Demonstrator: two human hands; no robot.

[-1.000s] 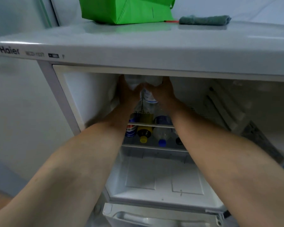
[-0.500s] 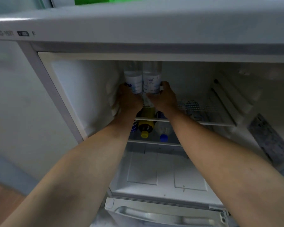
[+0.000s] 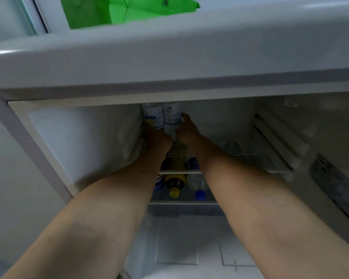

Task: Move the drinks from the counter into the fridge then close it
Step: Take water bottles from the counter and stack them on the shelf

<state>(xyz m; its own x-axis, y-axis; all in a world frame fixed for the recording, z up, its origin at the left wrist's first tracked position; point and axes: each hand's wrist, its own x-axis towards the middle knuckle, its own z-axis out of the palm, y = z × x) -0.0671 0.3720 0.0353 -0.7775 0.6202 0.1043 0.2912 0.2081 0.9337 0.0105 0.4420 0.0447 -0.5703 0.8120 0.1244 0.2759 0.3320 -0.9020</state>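
Observation:
Both my arms reach deep into the open fridge. Two clear bottles with white-and-blue labels stand side by side at the back left of the upper shelf. My left hand grips the base of the left bottle. My right hand grips the base of the right bottle, thumb up along its side. On the shelf below lie a yellow-capped bottle, a blue-capped clear bottle and a blue-labelled can, partly hidden by my wrists.
The upper shelf extends to the right of the bottles. A crisper cover lies at the bottom. A green bag sits on the fridge top. The door's inner side stands at the right.
My hands and the two bottles have gone further back on the upper shelf. The camera has tilted up, bringing the fridge top and green bag into view again.

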